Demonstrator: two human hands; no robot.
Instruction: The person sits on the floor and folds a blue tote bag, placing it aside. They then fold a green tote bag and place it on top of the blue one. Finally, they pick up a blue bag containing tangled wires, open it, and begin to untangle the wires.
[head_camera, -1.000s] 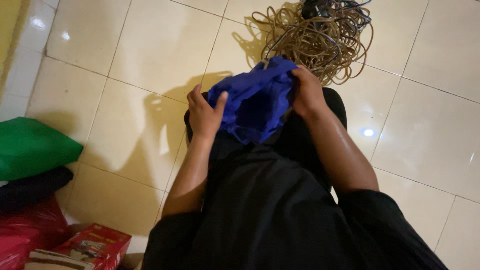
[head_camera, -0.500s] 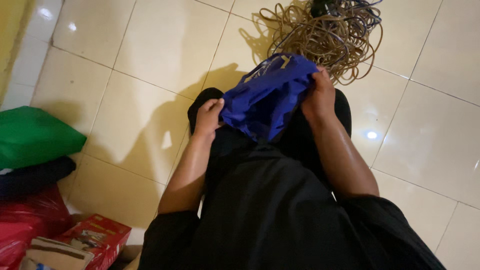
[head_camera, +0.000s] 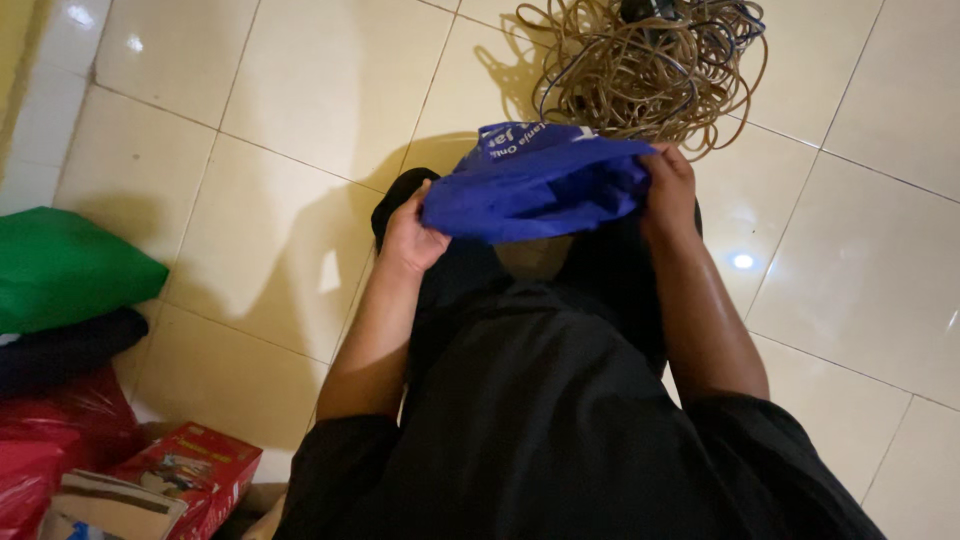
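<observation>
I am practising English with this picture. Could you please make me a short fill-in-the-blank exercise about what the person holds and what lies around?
1. Both hands, the left hand and the right hand, hold a ____ bag.
2. Beyond the bag, a tangle of ____ lies on the tiled floor.
3. At the left edge lies a ____ cushion.

Missing words: blue; cables; green
</observation>
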